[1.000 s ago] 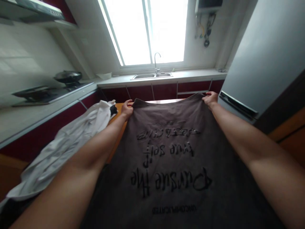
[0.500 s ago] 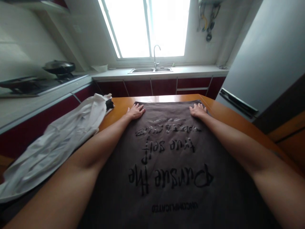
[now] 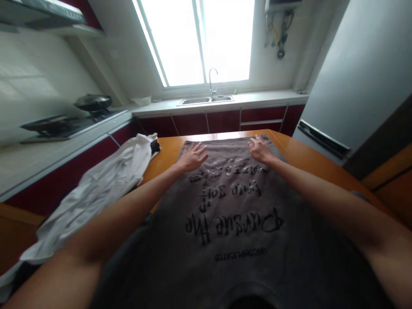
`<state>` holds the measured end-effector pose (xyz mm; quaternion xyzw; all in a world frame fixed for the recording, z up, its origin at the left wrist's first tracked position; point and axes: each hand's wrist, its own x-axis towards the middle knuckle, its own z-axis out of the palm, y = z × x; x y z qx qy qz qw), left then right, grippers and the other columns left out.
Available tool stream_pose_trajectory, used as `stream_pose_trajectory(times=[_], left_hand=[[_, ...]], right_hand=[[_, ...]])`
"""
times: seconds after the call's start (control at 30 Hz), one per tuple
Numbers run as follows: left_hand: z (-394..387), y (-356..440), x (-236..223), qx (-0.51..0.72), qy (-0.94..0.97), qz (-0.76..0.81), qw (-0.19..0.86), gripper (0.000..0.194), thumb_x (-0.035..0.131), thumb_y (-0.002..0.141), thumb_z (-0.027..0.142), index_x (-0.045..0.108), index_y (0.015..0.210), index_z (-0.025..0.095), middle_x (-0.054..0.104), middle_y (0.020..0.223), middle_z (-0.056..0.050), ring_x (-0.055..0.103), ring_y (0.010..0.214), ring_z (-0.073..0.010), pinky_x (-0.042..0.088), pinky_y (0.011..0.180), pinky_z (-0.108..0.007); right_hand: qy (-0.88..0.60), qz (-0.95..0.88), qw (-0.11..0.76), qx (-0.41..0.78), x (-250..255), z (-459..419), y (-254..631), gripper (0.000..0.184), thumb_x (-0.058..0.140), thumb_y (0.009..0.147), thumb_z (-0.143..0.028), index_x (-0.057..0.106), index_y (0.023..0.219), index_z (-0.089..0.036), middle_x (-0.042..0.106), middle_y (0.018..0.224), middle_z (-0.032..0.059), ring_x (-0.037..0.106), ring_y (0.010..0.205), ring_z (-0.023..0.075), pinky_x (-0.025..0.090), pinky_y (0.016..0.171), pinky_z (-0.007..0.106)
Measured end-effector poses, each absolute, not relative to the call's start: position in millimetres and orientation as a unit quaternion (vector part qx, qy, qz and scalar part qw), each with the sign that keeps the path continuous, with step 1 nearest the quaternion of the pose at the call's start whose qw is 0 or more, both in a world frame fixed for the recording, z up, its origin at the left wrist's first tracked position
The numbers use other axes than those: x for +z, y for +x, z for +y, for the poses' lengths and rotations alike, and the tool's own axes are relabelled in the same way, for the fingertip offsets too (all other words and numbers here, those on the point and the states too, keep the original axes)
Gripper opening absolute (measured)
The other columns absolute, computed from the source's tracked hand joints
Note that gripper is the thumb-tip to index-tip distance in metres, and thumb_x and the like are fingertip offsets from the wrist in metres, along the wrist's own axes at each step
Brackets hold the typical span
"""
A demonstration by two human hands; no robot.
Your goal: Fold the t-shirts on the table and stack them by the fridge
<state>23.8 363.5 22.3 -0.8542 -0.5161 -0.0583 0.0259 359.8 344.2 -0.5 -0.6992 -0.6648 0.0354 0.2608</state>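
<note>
Since the frame half a second ago, both hands have shifted inward from the hem corners, and the round collar of the dark gray T-shirt has come into view at the bottom. The left hand is open, palm down with fingers spread, at the shirt's far left corner. The right hand is likewise open, near the far right corner; whether either palm presses the cloth, I cannot tell. The T-shirt lies spread on the orange-brown table, hem away from the person, its "Pursue the true self" print upside down. A rumpled white garment lies to the left. Beyond are a double sink and a silver refrigerator.
</note>
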Motion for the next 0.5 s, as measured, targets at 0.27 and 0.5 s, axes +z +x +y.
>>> stream_pose_trajectory(times=[0.27,0.5], left_hand=[[144,15,40,-0.066,-0.93,-0.358,-0.057,0.059,0.047,0.102,0.049,0.032,0.158,0.04,0.031,0.165,0.002,0.021,0.155,-0.027,0.014,0.126,-0.053],[12,7,23,-0.022,-0.941,-0.304,-0.144,0.074,0.054,0.099,0.04,0.014,0.161,0.043,0.016,0.168,0.002,0.016,0.155,-0.0304,0.015,0.124,-0.062]], right_hand=[[-0.53,-0.817,0.21,0.082,26,121,314,0.057,0.042,0.1,-0.037,0.044,0.155,-0.02,0.026,0.167,0.0091,0.019,0.155,0.0258,0.017,0.125,0.051],[-0.524,-0.824,0.135,0.168,-2,-25,312,0.062,0.045,0.101,-0.047,0.029,0.16,-0.034,0.016,0.168,0.0024,0.014,0.156,0.0277,0.01,0.126,0.056]])
